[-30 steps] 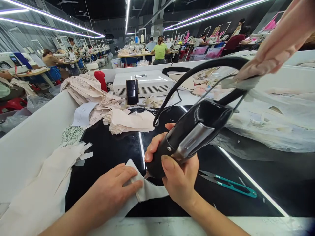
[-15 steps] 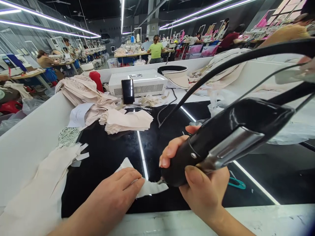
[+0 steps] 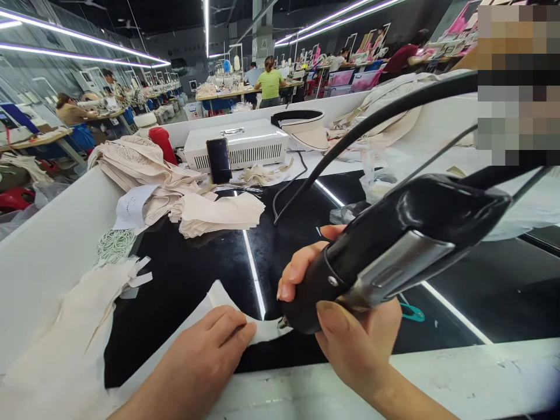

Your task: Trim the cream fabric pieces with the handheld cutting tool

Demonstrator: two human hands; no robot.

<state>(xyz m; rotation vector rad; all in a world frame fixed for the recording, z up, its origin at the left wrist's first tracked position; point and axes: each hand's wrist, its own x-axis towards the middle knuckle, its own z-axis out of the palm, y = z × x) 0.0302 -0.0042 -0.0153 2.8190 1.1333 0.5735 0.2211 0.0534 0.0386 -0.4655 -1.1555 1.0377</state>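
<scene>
My right hand is wrapped round a black hand-held corded tool with a silver lever on its side. The thumb lies by the lever. The tool slants down to the left, and its small metal tip meets the right end of a cream fabric piece. My left hand presses that piece against the glossy black tabletop, thumb and fingers close together on it. Part of the fabric is hidden beneath the hand.
A stack of cream fabric pieces lies ahead, near a phone leaning on a white vented box. More fabric and pale green elastic loops lie left. Teal thread snips lie right. A black cable arches rightward.
The camera view has shifted slightly. More of the cream fabric shows left of my left hand. The tool's tip stays at the fabric's right end, and both hands keep their holds.
</scene>
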